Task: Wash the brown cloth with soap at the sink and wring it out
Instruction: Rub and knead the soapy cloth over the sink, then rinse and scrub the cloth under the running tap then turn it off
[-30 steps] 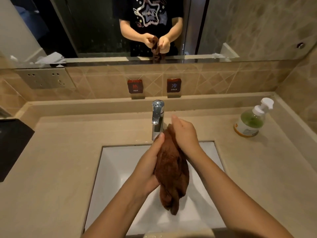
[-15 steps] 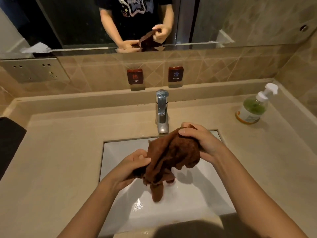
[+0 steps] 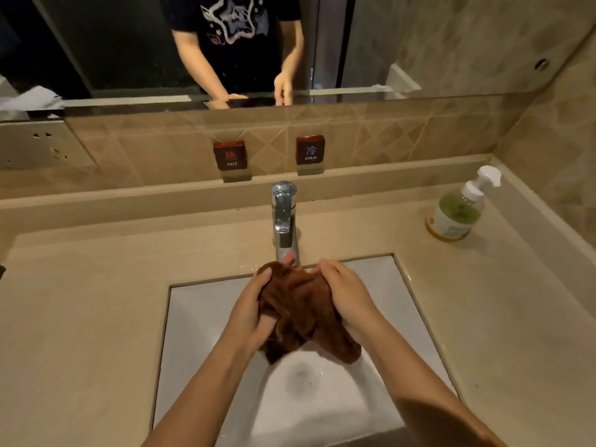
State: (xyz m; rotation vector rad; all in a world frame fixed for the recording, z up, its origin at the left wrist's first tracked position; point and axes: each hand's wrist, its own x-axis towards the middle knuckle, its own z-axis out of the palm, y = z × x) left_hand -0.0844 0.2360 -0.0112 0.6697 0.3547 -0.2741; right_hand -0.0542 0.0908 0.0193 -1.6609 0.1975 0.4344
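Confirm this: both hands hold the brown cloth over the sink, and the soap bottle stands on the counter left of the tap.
One thing is wrong: the soap bottle stands on the counter right of the tap, as the head view shows. The left hand and right hand do hold the brown cloth over the sink.

Left hand (image 3: 247,312), right hand (image 3: 346,296) hide brown cloth (image 3: 298,306) sides; bottle (image 3: 455,214) label illegible.
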